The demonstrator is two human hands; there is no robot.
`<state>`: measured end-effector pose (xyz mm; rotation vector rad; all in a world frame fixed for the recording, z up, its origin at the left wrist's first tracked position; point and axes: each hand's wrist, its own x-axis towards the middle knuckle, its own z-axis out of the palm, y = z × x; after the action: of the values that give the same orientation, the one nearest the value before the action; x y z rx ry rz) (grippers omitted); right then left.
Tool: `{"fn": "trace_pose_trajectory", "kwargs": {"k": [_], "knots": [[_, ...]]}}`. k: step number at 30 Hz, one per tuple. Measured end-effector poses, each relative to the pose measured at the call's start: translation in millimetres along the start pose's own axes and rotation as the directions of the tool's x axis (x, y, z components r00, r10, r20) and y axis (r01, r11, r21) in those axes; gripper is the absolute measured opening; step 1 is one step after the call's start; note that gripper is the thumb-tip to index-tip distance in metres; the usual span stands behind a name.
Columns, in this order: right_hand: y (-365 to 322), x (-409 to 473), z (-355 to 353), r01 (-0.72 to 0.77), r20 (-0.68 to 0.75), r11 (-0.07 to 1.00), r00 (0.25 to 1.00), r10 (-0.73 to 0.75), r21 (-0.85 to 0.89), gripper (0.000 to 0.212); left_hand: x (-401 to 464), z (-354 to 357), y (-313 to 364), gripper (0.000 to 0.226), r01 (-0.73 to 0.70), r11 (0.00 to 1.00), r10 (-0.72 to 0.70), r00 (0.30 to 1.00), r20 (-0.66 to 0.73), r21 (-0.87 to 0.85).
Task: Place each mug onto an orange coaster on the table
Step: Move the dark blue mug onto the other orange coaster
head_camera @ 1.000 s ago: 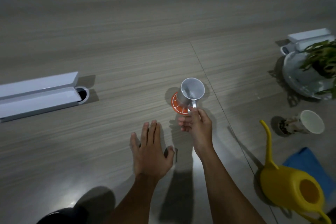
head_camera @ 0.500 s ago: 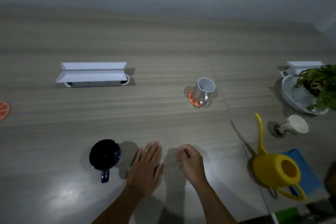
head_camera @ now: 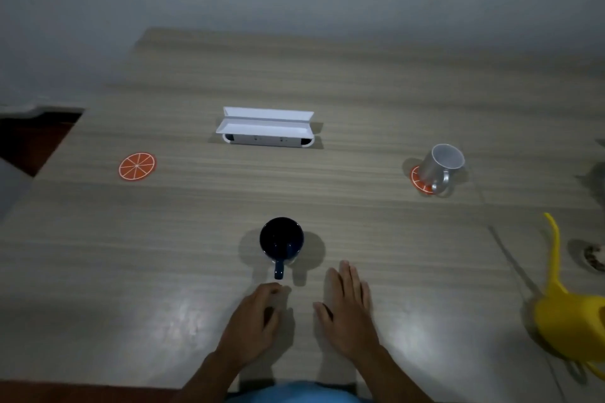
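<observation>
Dark blue mug (head_camera: pixel 281 240) just beyond curled, empty left hand (head_camera: pixel 253 321); right hand (head_camera: pixel 348 307) flat, empty. Grey mug (head_camera: pixel 440 165) on orange coaster (head_camera: pixel 418 180); second coaster (head_camera: pixel 137 166) bare.

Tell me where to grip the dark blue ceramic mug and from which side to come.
Grip the dark blue ceramic mug by its handle, coming from the near side. It stands upright with the handle pointing straight back at the person, just ahead of the curled left hand. Nothing blocks that approach.
</observation>
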<state>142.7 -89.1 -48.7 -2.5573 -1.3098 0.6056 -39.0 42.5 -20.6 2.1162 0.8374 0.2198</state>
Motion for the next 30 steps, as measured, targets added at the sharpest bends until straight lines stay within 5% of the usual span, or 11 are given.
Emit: {"fn": "trace_pose_trajectory", "kwargs": {"k": [4,8,24,30], "knots": [[4.8,0.4,1.8,-0.002,0.031,0.999,1.0,0.003,-0.039,0.081,0.9,-23.4,14.5,0.014,0.185,0.874,-0.277,0.949,-0.148,-0.45],[0.8,1.3,1.1,-0.014,0.049,0.999,0.999,0.016,-0.044,0.085,6.3,-33.0,23.9,0.005,0.273,0.685,-0.376,0.927,-0.008,-0.675],[-0.1,3.2,-1.0,-0.021,0.101,0.999,0.995,0.024,-0.028,0.087,26.2,-29.8,51.0,0.045,0.471,0.458,-0.414,0.863,0.288,-0.754],[-0.4,3.5,-2.0,-0.018,0.104,1.0,0.994,0.02,-0.024,0.086,44.3,-17.9,65.8,0.05,0.414,0.494,-0.542,0.834,0.102,-0.765]]}}
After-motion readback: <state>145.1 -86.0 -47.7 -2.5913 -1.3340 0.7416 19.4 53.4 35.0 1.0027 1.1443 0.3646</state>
